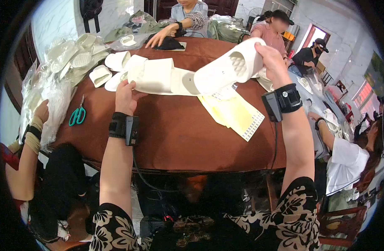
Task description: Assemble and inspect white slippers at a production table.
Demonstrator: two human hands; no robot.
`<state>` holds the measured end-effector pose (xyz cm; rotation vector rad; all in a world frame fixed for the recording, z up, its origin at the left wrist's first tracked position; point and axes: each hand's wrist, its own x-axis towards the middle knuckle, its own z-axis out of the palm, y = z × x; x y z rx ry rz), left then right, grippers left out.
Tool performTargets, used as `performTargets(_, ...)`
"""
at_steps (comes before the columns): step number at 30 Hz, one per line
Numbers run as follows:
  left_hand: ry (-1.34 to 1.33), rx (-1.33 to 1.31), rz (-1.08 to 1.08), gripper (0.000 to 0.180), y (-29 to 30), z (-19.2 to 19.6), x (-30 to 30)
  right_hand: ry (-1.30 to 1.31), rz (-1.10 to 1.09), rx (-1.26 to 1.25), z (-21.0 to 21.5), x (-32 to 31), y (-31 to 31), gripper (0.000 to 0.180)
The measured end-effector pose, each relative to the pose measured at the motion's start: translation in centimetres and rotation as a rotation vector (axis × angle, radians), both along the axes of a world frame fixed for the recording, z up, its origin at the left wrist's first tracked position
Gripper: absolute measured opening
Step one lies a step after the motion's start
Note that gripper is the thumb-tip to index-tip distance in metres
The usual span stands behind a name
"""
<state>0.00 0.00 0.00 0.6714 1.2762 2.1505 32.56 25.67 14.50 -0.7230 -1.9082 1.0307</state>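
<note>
- My right hand [272, 58] is raised above the far half of the round brown table [179, 134], fingers closed around the heel end of a white slipper [229, 69]; the slipper hangs in the air, sole side tilted toward me, toe pointing down-left.
- My left hand [126, 97] is lower, resting at the table surface, fingers curled over the near edge of a second white slipper [156, 77] that lies flat on the table.
- The 2 slippers nearly meet: the toe of the lifted one is just beside the far end of the flat one; I cannot tell whether they touch.
- Yellow paper sheets [233, 113] lie under and in front of the lifted slipper, partly hanging toward the right edge.
- Green-handled scissors [77, 115] lie well apart to my left, near a pile of bagged white slippers [70, 58].
- Loose white slippers [112, 69] sit just beyond my left hand.
- Another person's hand [156, 38] rests on a dark item at the far side.
- Risk, judged: my hold is on 1 end only, so the slipper could swing or slip and drop onto the sheets, pushing them off the edge.
- Risk, judged: dragging the flat slipper could knock the loose ones beside it.
- Risk, judged: the wrist cables may snag the table rim.
</note>
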Motion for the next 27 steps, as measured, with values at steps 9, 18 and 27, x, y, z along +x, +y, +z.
performTargets(9,0.015,0.092,-0.15,0.033,0.1,1.0,1.2,0.531,0.206,-0.756,-9.4,-0.8,1.1,0.027)
performTargets(18,0.059,0.127,-0.287,0.03,0.9,0.7,2.7,0.633,0.417,-0.957,-10.5,-5.0,-6.6,0.026)
performTargets(27,0.119,0.122,-0.398,0.04,0.7,2.0,4.9,0.732,0.396,-0.803,-9.7,-5.4,-10.1,0.028)
